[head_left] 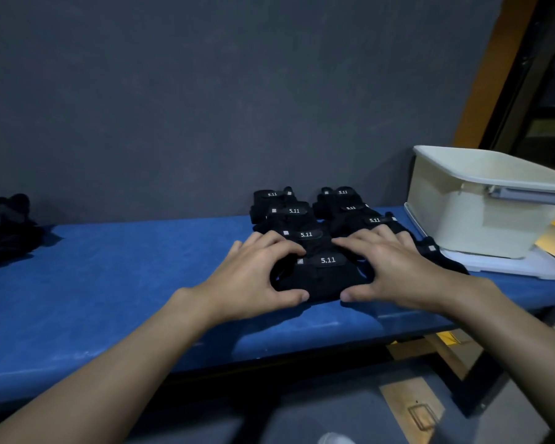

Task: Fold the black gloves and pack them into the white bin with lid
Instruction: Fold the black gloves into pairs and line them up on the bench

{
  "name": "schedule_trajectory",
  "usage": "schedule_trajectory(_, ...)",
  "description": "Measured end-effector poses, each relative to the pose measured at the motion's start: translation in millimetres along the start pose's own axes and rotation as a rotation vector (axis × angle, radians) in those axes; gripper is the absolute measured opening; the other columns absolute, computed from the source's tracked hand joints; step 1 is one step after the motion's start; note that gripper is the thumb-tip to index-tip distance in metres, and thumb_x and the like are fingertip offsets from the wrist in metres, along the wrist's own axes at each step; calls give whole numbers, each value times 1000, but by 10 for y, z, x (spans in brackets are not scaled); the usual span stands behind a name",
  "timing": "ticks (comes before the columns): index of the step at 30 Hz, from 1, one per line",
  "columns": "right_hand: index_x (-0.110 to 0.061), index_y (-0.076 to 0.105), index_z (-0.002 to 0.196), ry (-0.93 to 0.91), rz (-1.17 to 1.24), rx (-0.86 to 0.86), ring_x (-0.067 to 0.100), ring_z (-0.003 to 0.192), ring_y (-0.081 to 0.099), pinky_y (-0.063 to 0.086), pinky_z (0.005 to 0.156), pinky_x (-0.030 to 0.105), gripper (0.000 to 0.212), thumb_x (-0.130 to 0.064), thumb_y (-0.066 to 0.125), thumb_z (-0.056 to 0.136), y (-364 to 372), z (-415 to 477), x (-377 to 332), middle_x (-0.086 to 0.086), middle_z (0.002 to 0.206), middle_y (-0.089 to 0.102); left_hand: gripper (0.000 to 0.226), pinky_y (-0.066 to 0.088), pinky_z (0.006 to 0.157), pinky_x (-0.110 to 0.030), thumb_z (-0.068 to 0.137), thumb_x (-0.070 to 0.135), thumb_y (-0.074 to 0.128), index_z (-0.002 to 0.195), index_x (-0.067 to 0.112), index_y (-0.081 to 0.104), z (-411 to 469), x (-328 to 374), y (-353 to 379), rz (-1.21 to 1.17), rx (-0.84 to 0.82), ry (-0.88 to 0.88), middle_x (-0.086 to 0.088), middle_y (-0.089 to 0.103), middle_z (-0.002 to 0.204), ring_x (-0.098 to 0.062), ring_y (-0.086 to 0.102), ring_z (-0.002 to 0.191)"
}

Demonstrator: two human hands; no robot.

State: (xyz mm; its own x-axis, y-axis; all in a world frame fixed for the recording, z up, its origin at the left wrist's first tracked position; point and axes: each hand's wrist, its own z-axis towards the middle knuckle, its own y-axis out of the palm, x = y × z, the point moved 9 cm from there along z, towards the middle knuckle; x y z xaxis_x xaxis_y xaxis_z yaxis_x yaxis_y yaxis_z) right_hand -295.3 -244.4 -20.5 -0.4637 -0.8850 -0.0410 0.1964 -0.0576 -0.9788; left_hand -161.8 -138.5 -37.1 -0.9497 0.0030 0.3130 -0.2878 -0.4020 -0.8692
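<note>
Seen from the head camera, the left hand (247, 277) and the right hand (394, 267) each clasp one end of a folded black fabric glove (321, 277) with a white 5.11 label, thumbs at its near edge and fingers curled over its top, on the blue padded bench (109, 283) left of the open white plastic bin (471, 219). More folded black gloves (289, 213) lie in two rows just left of the bin, which stands on its flat white lid (519, 267).

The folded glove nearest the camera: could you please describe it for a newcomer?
On the blue bench, left of the white bin, black folded gloves lie in two rows. It is the frontmost glove, held between the left hand and right hand.
</note>
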Motion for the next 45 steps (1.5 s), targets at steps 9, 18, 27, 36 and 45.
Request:
schedule_trajectory(9,-39,39,144,-99,157,99,8,122,28,19,100,28,84,-64,71,71,-213,199,-456,-19,134,41,56,41,102,-42,71,68,60,121,42,57,-312,-337,-423,-166,156,-99,26,53,112,-1,48,112)
schedule_trajectory(18,-38,47,137,-334,244,29,2,110,24,23,101,32,65,-60,66,80,38,973,-1780,-17,133,44,53,41,89,-24,68,70,57,110,40,64,-1009,-1386,-1215,-57,269,-342,22,62,104,2,54,107)
schedule_trajectory(27,-31,53,131,-465,365,-59,13,124,42,28,107,39,45,-52,57,91,295,1737,-3039,-10,127,54,42,45,100,-44,75,64,53,104,37,65,-1885,-2170,-1936,136,404,-503,27,60,105,-4,53,108)
schedule_trajectory(36,-37,46,138,-427,666,-117,19,135,38,31,113,46,48,-43,59,92,588,2183,-3932,-1,139,49,34,39,98,-40,80,40,65,112,27,67,-2316,-2711,-2415,351,548,-578,9,53,115,-18,45,110)
schedule_trajectory(45,-21,40,146,-350,792,-127,17,137,33,31,111,31,52,-30,55,98,748,2477,-4247,-9,149,36,20,40,96,-38,87,23,70,106,27,68,-2380,-2870,-2532,301,541,-592,17,56,102,-13,49,102)
